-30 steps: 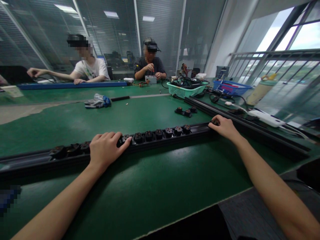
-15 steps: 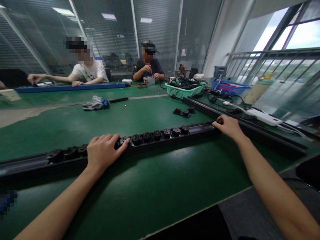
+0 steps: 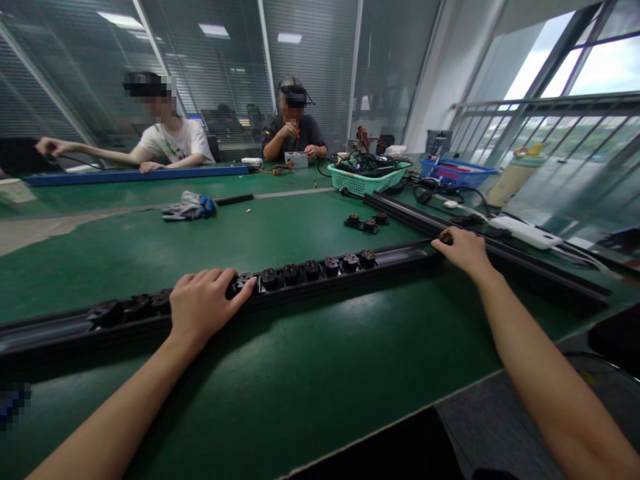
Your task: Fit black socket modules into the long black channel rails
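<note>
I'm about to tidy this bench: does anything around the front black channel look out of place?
Nothing looks spilled. Perhaps the black socket cluster on the green table: it lies outside the front black channel, while the row of sockets sits inside.

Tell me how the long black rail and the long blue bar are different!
The black rail has black sockets showing along it; the blue bar shows none. The black rail is close, under the left hand; the blue bar lies across the green table. Both are long and thin.
</note>
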{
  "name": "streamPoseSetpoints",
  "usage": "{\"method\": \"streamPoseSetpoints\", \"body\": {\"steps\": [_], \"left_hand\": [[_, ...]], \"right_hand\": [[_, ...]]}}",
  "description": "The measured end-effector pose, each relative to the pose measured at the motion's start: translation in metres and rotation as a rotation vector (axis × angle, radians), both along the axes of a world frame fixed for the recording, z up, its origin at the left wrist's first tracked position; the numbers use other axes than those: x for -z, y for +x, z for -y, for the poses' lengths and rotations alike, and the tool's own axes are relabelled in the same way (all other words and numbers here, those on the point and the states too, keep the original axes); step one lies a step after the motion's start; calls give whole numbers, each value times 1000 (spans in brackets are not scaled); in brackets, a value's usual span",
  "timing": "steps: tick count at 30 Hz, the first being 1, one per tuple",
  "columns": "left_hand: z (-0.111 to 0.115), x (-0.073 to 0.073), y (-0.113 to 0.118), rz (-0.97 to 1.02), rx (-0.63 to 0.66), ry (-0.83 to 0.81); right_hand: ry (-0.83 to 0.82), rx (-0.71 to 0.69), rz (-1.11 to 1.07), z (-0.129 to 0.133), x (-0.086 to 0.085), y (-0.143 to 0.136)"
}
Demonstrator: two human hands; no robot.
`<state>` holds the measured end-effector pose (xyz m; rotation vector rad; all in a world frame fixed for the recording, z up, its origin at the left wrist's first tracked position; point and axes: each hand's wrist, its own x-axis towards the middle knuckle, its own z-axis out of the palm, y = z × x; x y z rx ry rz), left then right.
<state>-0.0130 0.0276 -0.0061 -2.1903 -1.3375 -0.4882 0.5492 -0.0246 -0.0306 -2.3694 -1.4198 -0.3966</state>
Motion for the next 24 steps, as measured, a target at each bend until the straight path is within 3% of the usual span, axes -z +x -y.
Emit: {"method": "streamPoseSetpoints", "body": {"steps": [7, 17, 24], "left_hand": [[0, 0, 1, 4, -1, -9], [0, 0, 1, 1, 6, -3], [1, -1, 2, 34, 4, -39]], "right_hand": [[-52, 142, 55, 6, 3, 19], [-233, 104, 19, -1, 20, 33], [-161, 87, -44, -3, 24, 32]]}}
